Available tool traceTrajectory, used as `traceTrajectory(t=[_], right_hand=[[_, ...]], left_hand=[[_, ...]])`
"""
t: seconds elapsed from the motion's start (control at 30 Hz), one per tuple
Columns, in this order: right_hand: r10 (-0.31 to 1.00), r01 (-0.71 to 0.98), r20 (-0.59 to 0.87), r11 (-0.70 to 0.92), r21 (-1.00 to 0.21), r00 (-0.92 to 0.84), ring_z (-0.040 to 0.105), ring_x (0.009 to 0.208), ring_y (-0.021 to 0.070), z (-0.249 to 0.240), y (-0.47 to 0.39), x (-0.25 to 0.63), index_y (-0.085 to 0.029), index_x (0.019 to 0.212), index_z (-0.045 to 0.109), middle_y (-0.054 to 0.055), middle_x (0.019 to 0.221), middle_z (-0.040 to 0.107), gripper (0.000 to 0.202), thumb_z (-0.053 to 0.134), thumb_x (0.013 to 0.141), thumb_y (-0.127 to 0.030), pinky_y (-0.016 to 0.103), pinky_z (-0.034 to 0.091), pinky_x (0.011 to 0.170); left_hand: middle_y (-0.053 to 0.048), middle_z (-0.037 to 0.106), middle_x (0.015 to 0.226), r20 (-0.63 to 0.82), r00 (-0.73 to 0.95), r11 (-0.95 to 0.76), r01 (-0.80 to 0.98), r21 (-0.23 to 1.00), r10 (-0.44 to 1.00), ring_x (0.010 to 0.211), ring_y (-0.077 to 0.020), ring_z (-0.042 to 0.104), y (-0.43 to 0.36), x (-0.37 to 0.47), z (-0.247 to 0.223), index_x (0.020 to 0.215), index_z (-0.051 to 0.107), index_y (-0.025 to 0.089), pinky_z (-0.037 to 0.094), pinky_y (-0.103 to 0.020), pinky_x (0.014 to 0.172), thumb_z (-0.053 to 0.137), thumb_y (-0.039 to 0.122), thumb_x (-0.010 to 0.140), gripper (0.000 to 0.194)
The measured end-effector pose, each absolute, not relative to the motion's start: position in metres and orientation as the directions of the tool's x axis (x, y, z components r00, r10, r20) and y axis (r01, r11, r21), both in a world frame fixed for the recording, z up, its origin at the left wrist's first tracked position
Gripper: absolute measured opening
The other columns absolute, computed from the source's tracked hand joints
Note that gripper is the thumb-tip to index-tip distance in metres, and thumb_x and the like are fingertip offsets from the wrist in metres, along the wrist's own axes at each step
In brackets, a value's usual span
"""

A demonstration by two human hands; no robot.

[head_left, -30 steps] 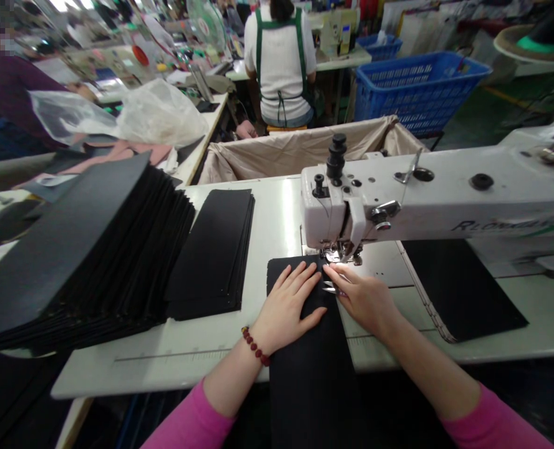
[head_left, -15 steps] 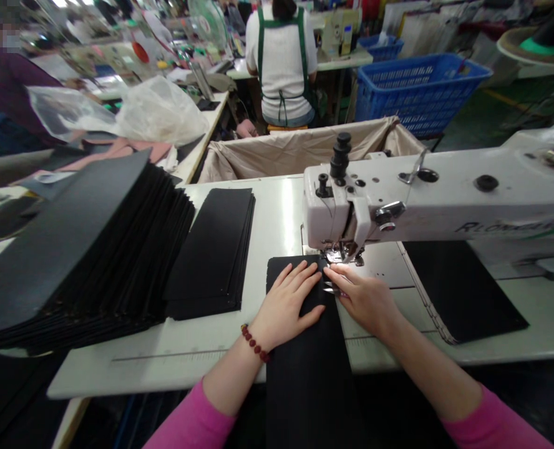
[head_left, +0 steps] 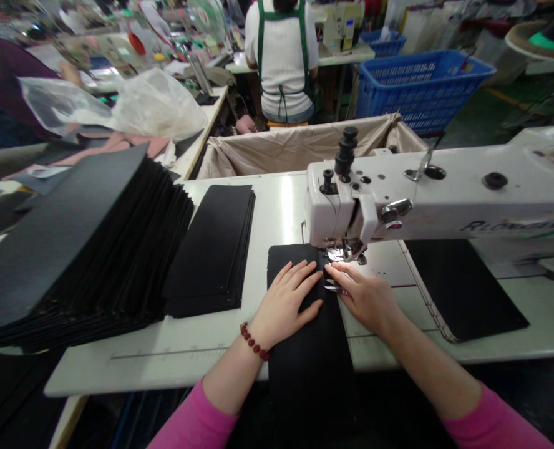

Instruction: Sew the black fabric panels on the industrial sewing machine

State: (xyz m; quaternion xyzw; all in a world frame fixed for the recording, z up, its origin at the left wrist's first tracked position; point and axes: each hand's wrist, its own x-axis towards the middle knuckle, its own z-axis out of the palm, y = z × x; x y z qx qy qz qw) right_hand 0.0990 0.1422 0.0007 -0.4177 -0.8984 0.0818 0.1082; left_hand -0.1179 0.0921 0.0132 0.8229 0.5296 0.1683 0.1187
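A long black panel (head_left: 309, 380) of leather-like material lies under the sewing machine (head_left: 436, 202), its near end hanging over the table's front edge. My left hand (head_left: 281, 308) rests flat on it, fingers spread, just left of the presser foot (head_left: 337, 254). Close in front of the foot, my right hand (head_left: 368, 302) presses its fingertips at the panel's right edge. Tucked in that hand are small scissors (head_left: 332, 287), with the metal blades pointing left over the panel; their handles are hidden by the fingers.
A tall stack of black panels (head_left: 80, 231) and a lower pile (head_left: 214, 249) stand left. More black panels (head_left: 466, 290) lie right, beneath the machine arm. Behind the table are a cloth-lined bin (head_left: 267, 153), a blue basket (head_left: 422, 87) and a seated person (head_left: 282, 62).
The black panel has slid a little away from me, its far edge now further past the presser foot. Both hands keep nearly the same place and pose.
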Motion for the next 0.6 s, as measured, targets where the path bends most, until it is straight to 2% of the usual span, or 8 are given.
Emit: traceTrajectory(t=[0.6], right_hand=[[0.774,0.744,0.126,0.631,-0.220,-0.620,0.066,0.102,0.0198,0.0002,0.1420,0.0997,-0.028,0.141,0.047,0.004,0.138,0.056,0.050,0.048,0.092,-0.023,0.029,0.053,0.075]], left_hand=[[-0.005,0.042,0.149,0.168,0.381,-0.416,0.830,0.372,0.909,0.141,-0.0239,0.033,0.0920,-0.1201,0.0121,0.140,0.044,0.026,0.023,-0.048,0.120,0.054,0.032,0.093,0.048]])
